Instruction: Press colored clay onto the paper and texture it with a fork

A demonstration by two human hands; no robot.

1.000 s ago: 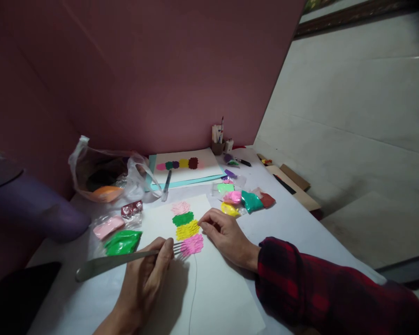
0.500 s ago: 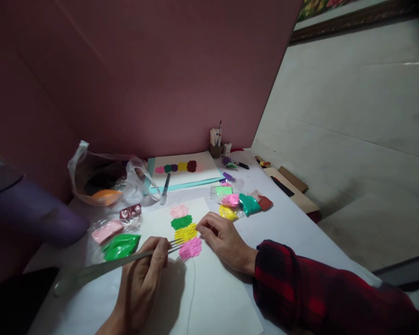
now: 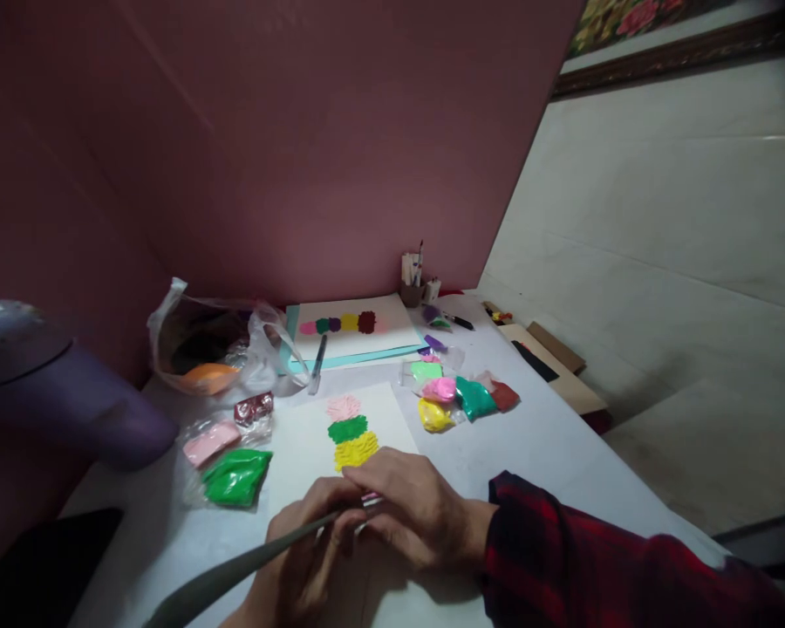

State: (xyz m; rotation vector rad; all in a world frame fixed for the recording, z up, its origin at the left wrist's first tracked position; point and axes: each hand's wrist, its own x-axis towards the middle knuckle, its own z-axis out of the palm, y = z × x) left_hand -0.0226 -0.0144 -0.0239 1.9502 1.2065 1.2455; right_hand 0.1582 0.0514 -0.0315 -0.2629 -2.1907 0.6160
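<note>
My left hand (image 3: 310, 541) is closed round the handle of a metal fork (image 3: 235, 567), which points up and right. My right hand (image 3: 412, 510) is curled round the fork's tine end, its fingers meeting those of the left. A bit of pink shows between the hands; whether it is on the tines I cannot tell. Beneath lies a white sheet (image 3: 301, 445) with textured clay patches in a row: pale pink (image 3: 344, 407), green (image 3: 348, 428) and yellow (image 3: 357, 450). The hands hide the bright pink patch nearest me.
Bagged clay, including a green pack (image 3: 236, 477) and a teal pack (image 3: 475, 399), lies on both sides. Behind are a plastic bag (image 3: 262, 349), a pen (image 3: 317, 365), a sheet with a clay caterpillar shape (image 3: 348, 323) and a brush cup (image 3: 412, 295). A purple bottle (image 3: 98, 401) stands left.
The fork has lifted off the clay and come toward me. My right hand has moved from beside the yellow patch to the tines, and both hands now meet.
</note>
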